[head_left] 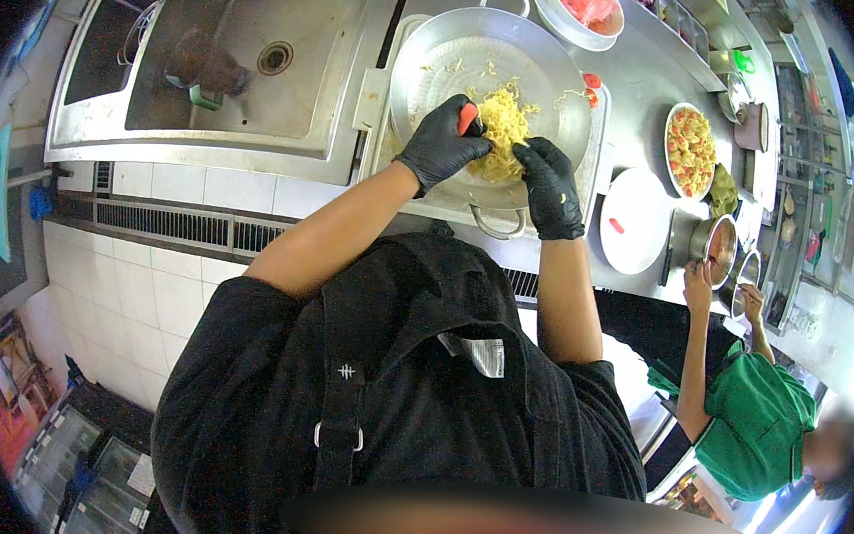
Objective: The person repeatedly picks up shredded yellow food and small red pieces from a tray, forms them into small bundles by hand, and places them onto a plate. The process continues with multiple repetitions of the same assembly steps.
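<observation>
A wide round metal pan (434, 52) with loop handles is in front of me. A pile of yellow noodle-like strands (504, 117) is in it, with loose bits scattered on the pan's bottom. My left hand (444, 146), in a black glove, is closed at the strands' left side. An orange-red piece (468, 119) shows between its fingers; I cannot make out what it belongs to. Also gloved in black, my right hand (552, 185) pinches the strands from the right, its fingertips close to those of the left.
Left of the pan is a steel sink (249, 102). A bowl of pink-red stuff (583, 0) stands behind. To the right are a white plate (634, 223) and a dish of yellow-and-red food (690, 152). A co-worker in green (756, 423) handles metal pots (718, 245).
</observation>
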Available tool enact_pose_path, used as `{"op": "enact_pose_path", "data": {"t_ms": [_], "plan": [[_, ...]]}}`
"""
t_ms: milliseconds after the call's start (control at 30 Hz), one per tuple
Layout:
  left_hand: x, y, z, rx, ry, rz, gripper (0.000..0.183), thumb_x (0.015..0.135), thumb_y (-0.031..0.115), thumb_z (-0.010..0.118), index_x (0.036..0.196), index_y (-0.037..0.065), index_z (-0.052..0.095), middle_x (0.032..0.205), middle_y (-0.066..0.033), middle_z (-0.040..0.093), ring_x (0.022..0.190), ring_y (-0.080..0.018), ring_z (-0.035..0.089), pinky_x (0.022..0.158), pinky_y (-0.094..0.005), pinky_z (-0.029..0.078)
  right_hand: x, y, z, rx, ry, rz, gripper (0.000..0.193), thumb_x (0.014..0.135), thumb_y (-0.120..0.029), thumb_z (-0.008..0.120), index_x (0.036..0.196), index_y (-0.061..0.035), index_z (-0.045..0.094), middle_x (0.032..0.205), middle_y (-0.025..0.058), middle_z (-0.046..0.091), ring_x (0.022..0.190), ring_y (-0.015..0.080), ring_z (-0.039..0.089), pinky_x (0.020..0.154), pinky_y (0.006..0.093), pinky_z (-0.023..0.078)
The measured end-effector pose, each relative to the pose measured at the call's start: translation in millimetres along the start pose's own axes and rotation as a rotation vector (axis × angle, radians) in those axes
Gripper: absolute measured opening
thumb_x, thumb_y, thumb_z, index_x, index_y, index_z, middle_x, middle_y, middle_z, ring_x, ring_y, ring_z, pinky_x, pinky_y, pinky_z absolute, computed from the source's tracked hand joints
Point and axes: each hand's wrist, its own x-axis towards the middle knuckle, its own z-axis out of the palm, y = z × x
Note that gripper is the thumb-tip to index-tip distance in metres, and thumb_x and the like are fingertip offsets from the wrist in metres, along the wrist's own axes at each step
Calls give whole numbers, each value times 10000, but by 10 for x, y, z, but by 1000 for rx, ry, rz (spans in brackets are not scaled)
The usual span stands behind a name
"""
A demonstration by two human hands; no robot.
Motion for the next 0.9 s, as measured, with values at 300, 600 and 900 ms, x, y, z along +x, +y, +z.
{"op": "enact_pose_path", "data": {"t_ms": [300,600,900], "plan": [[-22,62,-233,148,-94,-57,360,729,229,774,901,26,532,765,-80,603,703,-178,577,689,-328,478,-196,-870,35,49,232,-291,151,831,-122,677,936,-18,646,843,50,661,795,145,600,738,284,463],[90,296,3,67,-9,137,525,692,308,839,998,55,496,899,-76,606,861,-177,582,778,-324,482,-13,-999,33,-239,-35,-159,144,841,-112,672,935,-6,647,828,68,655,777,142,595,731,274,464],[152,134,83,92,19,32,435,705,206,791,986,49,499,866,-127,626,821,-252,622,756,-358,483,-83,-1316,-2,41,99,-261,109,853,-74,624,936,-6,644,847,59,670,777,128,607,730,257,468]]}}
